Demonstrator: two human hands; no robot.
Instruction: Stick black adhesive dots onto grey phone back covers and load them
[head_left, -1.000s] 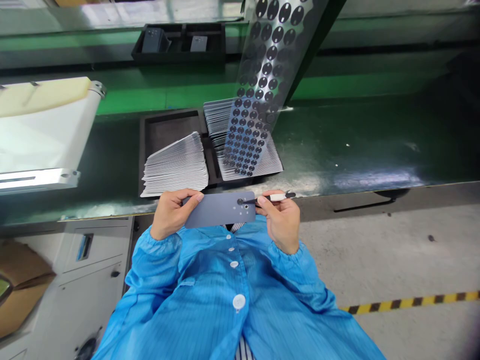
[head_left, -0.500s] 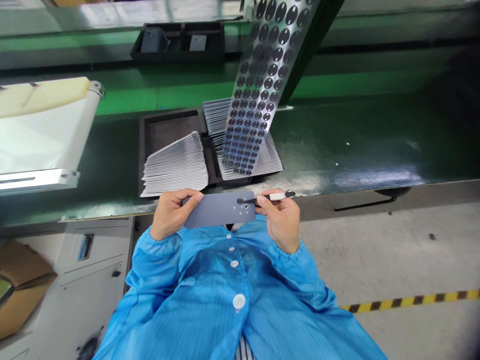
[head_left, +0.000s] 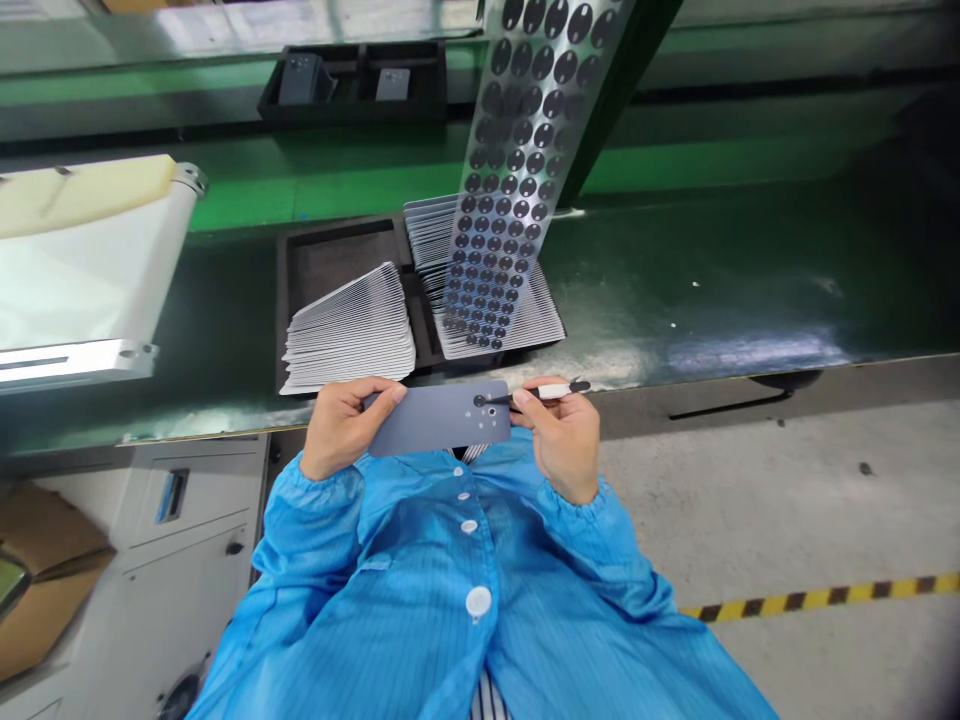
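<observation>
My left hand (head_left: pixel 341 425) grips the left end of a flat grey phone back panel (head_left: pixel 439 418), held level in front of my blue coat. My right hand (head_left: pixel 559 435) pinches a thin white-handled tool (head_left: pixel 544 393) whose dark tip rests on a small black round sticker at the panel's right end, beside several small holes. A clear sheet of black round stickers (head_left: pixel 510 170) hangs above the bench just beyond my hands. Behind the panel, a black tray (head_left: pixel 330 255) holds two fanned stacks of grey panels (head_left: pixel 352 330).
A dark green bench top (head_left: pixel 712 280) runs across in front of me. A white conveyor end (head_left: pixel 82 260) sits at the left. Another black tray (head_left: pixel 352 80) with parts stands at the back. A yellow-black floor stripe (head_left: pixel 817 595) lies at the right, a cardboard box (head_left: pixel 37 580) at the lower left.
Both hands, the panel and the tool stay almost still. The hanging sticker sheet has drifted slightly in view as my head shifts.
</observation>
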